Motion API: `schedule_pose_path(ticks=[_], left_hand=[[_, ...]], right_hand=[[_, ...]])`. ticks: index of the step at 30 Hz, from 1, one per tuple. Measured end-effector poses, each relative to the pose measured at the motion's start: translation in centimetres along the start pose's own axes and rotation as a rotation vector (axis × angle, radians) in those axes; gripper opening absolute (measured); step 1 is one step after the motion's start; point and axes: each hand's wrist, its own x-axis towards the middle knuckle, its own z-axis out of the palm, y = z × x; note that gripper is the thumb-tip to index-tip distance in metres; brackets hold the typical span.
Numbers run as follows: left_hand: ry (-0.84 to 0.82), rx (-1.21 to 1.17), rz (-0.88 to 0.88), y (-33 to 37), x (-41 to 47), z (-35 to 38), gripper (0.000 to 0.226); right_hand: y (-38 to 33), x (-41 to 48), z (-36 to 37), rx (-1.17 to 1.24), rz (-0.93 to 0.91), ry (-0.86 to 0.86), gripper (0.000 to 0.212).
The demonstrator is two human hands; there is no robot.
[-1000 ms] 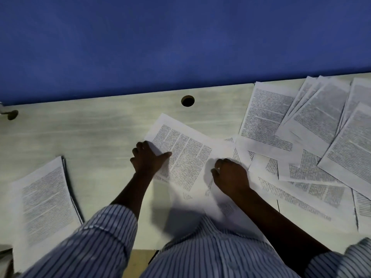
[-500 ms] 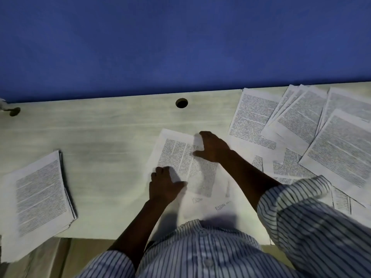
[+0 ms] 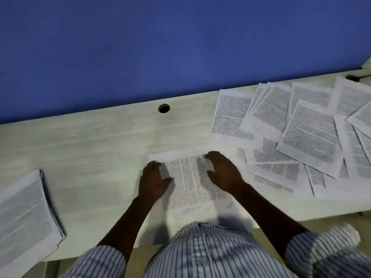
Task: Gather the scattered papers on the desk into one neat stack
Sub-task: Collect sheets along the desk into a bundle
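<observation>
Sheet (image 3: 188, 183) — between left hand (image 3: 153, 181) and right hand (image 3: 224, 173)

A blue wall (image 3: 180, 47) rises behind the counter (image 3: 90, 141). A round hole (image 3: 164, 108) lies near its back edge. A second dark opening (image 3: 352, 77), blurred, lies far right.

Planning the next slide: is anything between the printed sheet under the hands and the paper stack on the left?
Nothing visible: only pale wooden desk lies between the white printed sheet under the left hand and right hand and the thick white paper stack.
</observation>
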Motion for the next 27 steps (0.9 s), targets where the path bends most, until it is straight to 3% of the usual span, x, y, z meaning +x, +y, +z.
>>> schedule_pose_path(ticks=[4,9,13,19,24,27], left_hand=[[-0.113,0.173,0.201,3.4,4.5,-0.1,0.097],[-0.188,0.365,0.205,5.9,5.9,0.8,0.100],[-0.153,0.440,0.246,6.3,4.0,2.4,0.095],[-0.154,0.328,0.235,7.1,-1.0,4.9,0.089],[-0.257,0.266,0.284,6.3,-3.7,5.6,0.081],[-0.307,0.265,0.327,5.6,-4.0,5.2,0.070]], right_hand=[[0.2,-6.8,0.4,0.153,0.434,0.451,0.038],[2.2,-13.9,2.7,0.186,0.908,0.515,0.052],[2.1,-15.6,3.8,0.286,0.972,0.533,0.057],[-0.4,-14.8,4.8,0.338,0.957,0.448,0.054],[-1.8,-16.9,6.1,0.369,0.942,0.444,0.028],[-2.6,-18.4,6.5,0.437,0.981,0.515,0.028]])
